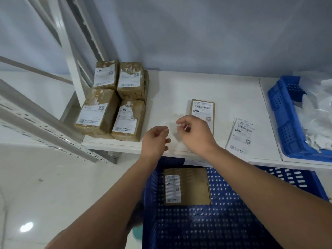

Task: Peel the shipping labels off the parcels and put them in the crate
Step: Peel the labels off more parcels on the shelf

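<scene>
Nearest, under both wrists: blue crate [233, 221], perforated floor, w/ one flat brown parcel [195, 186] lying in it below the hands; label [172, 188] stuck on its left part; up from there, L hand [155, 141] and R hand [195, 135] hover close together over the front edge of the white shelf [170, 90], fingertips facing each other, a small gap btwn them; both hands' fingers are curled, thumb near forefinger; a pale blurred patch sits in the gap, can't tell what it is or whether either hand pinches it; just behind the R hand, partly hidden by its knuckles, a small parcel [202, 108] lies flat on the shelf, label side up; to the right of the R hand, apart from it, loose labels [241, 135] lie in a thin pile; further right, second blue crate [285, 119] holding white scraps [319, 108]; left of and beyond the L hand, four brown parcels [115, 101] packed tight in a block, each w/ a torn or part-peeled white label on top.
</scene>
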